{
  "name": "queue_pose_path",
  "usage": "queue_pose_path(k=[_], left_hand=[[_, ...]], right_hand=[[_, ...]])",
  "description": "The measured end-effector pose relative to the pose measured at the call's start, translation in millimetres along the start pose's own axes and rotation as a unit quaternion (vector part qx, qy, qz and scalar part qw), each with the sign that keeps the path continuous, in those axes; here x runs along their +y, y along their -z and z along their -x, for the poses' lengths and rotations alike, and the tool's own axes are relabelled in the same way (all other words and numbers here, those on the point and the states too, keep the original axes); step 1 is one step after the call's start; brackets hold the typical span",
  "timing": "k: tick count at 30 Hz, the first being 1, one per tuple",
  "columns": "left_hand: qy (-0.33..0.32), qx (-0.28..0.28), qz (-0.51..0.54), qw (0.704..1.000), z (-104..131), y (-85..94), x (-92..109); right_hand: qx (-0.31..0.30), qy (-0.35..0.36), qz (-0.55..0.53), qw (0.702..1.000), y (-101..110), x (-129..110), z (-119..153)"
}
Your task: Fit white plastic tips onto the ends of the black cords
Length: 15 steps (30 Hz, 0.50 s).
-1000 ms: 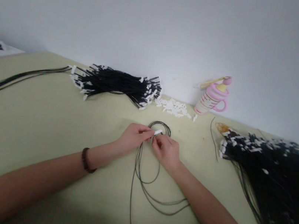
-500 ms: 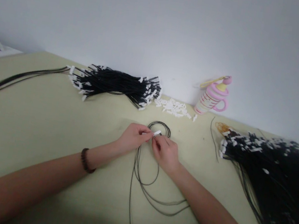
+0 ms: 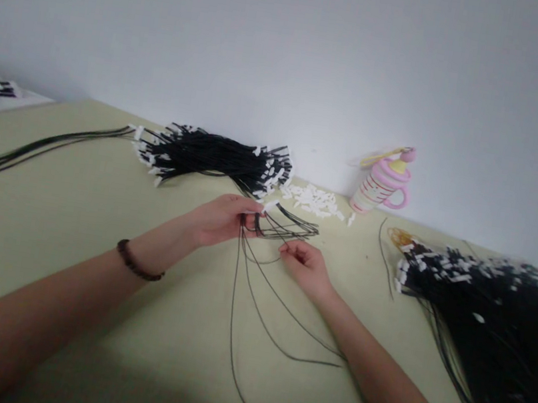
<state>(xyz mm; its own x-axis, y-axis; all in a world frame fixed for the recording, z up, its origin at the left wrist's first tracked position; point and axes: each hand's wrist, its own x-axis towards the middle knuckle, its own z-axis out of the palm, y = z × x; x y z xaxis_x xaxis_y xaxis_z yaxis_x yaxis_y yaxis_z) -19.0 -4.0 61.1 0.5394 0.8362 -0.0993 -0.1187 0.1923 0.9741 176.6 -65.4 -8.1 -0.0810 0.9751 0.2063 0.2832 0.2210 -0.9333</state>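
Observation:
My left hand (image 3: 226,220) is closed on a loosely coiled bundle of thin black cables (image 3: 290,227), with a white connector (image 3: 271,207) at its fingertips. The coil stands out to the right of that hand, a little above the table. Several loose cable strands hang from it and run down toward me. To the right, my right hand (image 3: 305,263) has thumb and forefinger pinched at a thin cable strand (image 3: 267,261) that curves from the coil. Its other fingers are curled in.
Behind the hands lies a black cable bundle (image 3: 215,156) with white ends. White connectors (image 3: 317,200) lie loose beside a pink cup (image 3: 380,186) against the wall. A large cable heap (image 3: 492,329) covers the right side. More cables (image 3: 39,147) trail left.
My left hand has lifted the coil up and left, turning it. My right hand has come off the white connector and moved slightly right and down, now at a cable strand.

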Motion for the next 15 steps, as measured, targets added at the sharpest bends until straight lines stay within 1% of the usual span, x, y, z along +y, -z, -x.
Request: queue_pose_path(k=[2, 4, 6, 8, 10, 12, 14, 15], left_hand=[[0.022, -0.047, -0.002, 0.999, 4.4, 1.8, 7.5], [0.037, -0.084, -0.014, 0.996, 8.3, 2.3, 10.2], [0.047, -0.106, -0.034, 0.993, 10.3, 1.9, 8.7], [0.057, -0.116, -0.056, 0.990, 10.5, 0.9, 4.8], [0.065, -0.117, -0.068, 0.989, 9.7, -1.3, 0.0], [0.063, -0.105, -0.068, 0.990, 8.2, -4.1, -4.8], [0.046, -0.075, -0.066, 0.994, 6.2, -6.7, -9.6], [0.033, -0.050, -0.069, 0.996, 4.9, -7.3, -12.2]], right_hand=[[0.008, -0.022, -0.044, 0.999, 1.8, 0.4, -2.2], [0.020, -0.042, -0.084, 0.995, 4.9, -0.6, -3.5], [0.033, -0.059, -0.119, 0.991, 9.3, -3.0, -3.9], [0.039, -0.074, -0.142, 0.986, 14.0, -5.8, -4.1], [0.040, -0.087, -0.153, 0.984, 18.1, -8.0, -5.0], [0.042, -0.096, -0.150, 0.983, 21.6, -8.7, -7.2], [0.052, -0.101, -0.133, 0.985, 25.1, -8.1, -9.8], [0.063, -0.102, -0.118, 0.986, 27.1, -7.8, -11.0]])
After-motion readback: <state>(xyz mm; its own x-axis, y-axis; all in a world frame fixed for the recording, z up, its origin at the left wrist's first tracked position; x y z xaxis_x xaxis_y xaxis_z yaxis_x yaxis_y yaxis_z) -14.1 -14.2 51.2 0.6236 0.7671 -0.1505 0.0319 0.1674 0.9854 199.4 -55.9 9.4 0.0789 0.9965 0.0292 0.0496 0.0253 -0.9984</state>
